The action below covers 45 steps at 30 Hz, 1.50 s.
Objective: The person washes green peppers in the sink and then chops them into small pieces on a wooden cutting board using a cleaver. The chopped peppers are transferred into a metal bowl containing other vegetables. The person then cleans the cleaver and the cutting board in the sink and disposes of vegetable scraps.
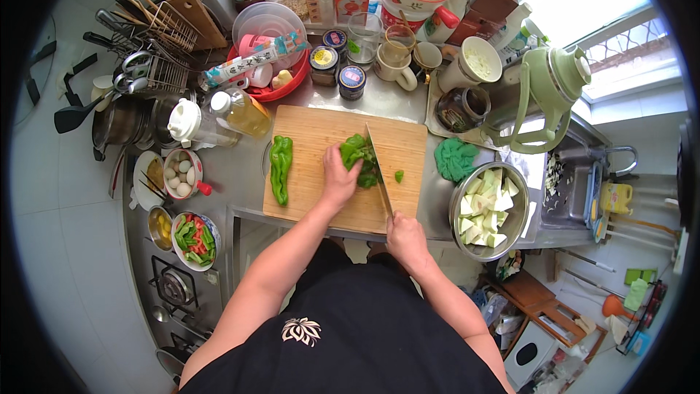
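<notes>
A wooden cutting board (322,120) lies on the metal counter in front of me. My left hand (340,175) is on a bunch of cut green pepper pieces (354,149) near the board's middle. My right hand (406,238) grips the handle of a kitchen knife (380,167), whose blade points away from me, right beside the pieces. Some green pieces lie close along the blade's left side. One small green piece (399,176) is to the right of the blade. A whole long green pepper (281,169) rests at the board's left side.
Right of the board are a green cloth (456,158) and a metal bowl (455,219) of pale cut vegetable chunks. Jars (351,82), bottles (240,112) and cups stand behind. To the left are a bowl of eggs (183,174), a bowl of sliced peppers (195,242) and a gas stove (174,286).
</notes>
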### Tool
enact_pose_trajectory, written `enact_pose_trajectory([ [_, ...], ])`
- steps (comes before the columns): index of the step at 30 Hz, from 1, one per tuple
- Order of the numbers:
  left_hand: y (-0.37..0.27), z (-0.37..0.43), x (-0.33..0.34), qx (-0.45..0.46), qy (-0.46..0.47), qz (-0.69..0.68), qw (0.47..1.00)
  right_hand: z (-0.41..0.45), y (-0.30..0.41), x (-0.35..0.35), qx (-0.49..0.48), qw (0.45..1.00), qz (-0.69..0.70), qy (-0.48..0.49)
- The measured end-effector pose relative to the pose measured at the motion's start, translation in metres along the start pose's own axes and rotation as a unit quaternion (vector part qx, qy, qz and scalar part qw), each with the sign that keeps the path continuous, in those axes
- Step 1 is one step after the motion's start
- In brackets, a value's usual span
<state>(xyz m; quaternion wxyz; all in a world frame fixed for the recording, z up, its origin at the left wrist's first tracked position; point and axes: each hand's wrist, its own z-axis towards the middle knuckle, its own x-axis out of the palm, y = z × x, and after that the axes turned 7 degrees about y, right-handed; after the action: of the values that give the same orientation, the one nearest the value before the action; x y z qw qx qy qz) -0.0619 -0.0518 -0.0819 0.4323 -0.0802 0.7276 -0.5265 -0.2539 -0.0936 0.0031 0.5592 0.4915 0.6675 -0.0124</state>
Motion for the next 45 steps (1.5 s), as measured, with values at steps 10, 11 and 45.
enact_pose_trajectory([
  [10, 0.003, 0.000, 0.019, 0.157, -0.003, 0.097, 0.983, 0.010, -0.064, 0.014, 0.151, 0.793, 0.572, 0.148],
  [11, 0.002, 0.000, 0.020, 0.167, -0.002, 0.094, 0.981, 0.008, -0.068, 0.020, 0.150, 0.778, 0.591, 0.152],
  [45, -0.256, -0.087, 0.220, 0.338, 0.232, 0.146, 0.900, -0.226, -0.124, -0.151, 0.322, 0.711, 0.577, -0.240],
])
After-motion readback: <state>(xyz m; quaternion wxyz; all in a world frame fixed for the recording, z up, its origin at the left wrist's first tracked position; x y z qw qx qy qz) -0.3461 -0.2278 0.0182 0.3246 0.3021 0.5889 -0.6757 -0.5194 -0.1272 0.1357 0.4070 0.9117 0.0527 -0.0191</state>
